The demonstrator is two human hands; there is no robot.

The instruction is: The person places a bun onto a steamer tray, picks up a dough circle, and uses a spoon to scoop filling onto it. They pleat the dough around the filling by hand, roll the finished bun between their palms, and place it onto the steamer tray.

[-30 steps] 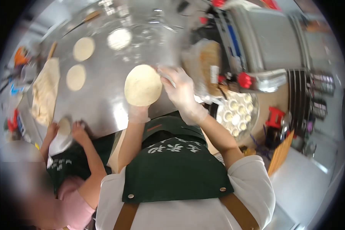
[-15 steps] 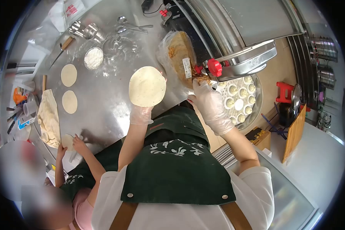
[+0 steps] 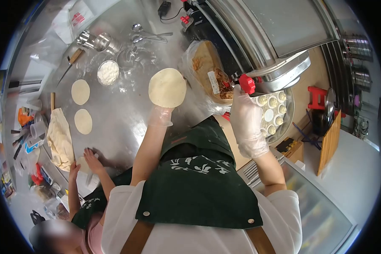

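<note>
A round flat piece of dough (image 3: 167, 87) rests on my gloved left hand (image 3: 161, 115), whose fingers are hidden beneath it. My right hand (image 3: 246, 120), in a clear plastic glove, is beside the red knob (image 3: 247, 84) of the metal machine; its fingertips are too unclear to tell what they touch. Just left of that hand lies an open plastic bag (image 3: 203, 63) with a white label and a reddish-brown shredded filling (image 3: 225, 90) at its mouth.
Two dough rounds (image 3: 80, 92), a bowl of flour (image 3: 108, 72), a knife (image 3: 75, 56) and spoons (image 3: 150, 39) lie on the metal table. A co-worker's hands (image 3: 92, 161) handle dough at the lower left. A tray of filled cups (image 3: 279, 111) stands right.
My right hand has moved off the filling at the bag's mouth toward the red knob. The view has shifted slightly. A co-worker's hand now lies flatter over the dough.
</note>
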